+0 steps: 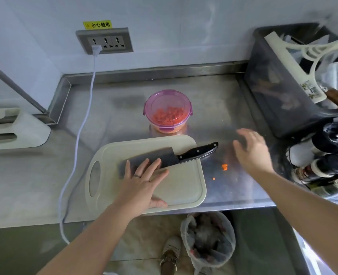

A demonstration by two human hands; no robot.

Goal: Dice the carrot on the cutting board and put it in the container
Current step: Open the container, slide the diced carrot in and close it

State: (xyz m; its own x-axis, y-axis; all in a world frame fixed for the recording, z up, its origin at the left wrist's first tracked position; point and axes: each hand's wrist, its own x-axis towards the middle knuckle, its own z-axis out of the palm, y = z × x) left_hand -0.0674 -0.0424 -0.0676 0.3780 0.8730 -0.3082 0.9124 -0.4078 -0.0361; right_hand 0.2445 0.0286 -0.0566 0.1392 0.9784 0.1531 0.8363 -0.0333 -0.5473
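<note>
A beige cutting board (184, 187) lies at the steel counter's front edge. Across it rests a cleaver (172, 157) with a black handle pointing right. My left hand (142, 179) lies flat with straight fingers on the cleaver blade and the board. Behind the board stands a round container (167, 112) with a purple lid on it, diced carrot showing through. My right hand (251, 151) hovers open over the counter right of the knife handle, holding nothing. Two small carrot bits (224, 167) lie on the counter right of the board.
A dark plastic bin (279, 92) with utensils fills the back right. Bottles (322, 155) stand along the right edge. A white cable (80, 124) runs from the wall socket (104, 41) down over the counter's front. A lined waste bin (207, 239) sits on the floor below.
</note>
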